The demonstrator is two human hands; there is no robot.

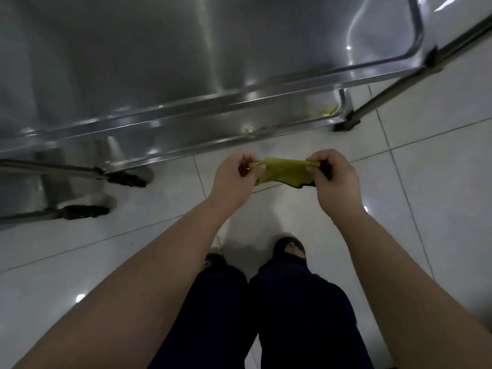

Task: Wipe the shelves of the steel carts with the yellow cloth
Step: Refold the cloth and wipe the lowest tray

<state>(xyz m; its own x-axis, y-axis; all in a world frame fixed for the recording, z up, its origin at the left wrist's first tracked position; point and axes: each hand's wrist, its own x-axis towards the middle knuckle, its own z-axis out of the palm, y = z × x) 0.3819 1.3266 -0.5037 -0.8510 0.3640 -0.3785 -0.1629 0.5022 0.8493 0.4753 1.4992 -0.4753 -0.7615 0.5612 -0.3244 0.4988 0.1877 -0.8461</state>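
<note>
A small yellow cloth (285, 171) with a dark edge hangs stretched between my two hands, above the white tiled floor. My left hand (234, 177) pinches its left end and my right hand (336, 177) pinches its right end. Just beyond my hands stands a steel cart (186, 113). Its broad top shelf fills the upper part of the view, and a lower shelf rim shows beneath it. Both hands are in front of the cart and apart from it.
Steel legs with dark feet (125, 179) stand on the floor at the left, and another dark-footed leg (346, 123) is at the right. My legs in dark trousers (266, 315) stand on glossy white tiles (439, 182).
</note>
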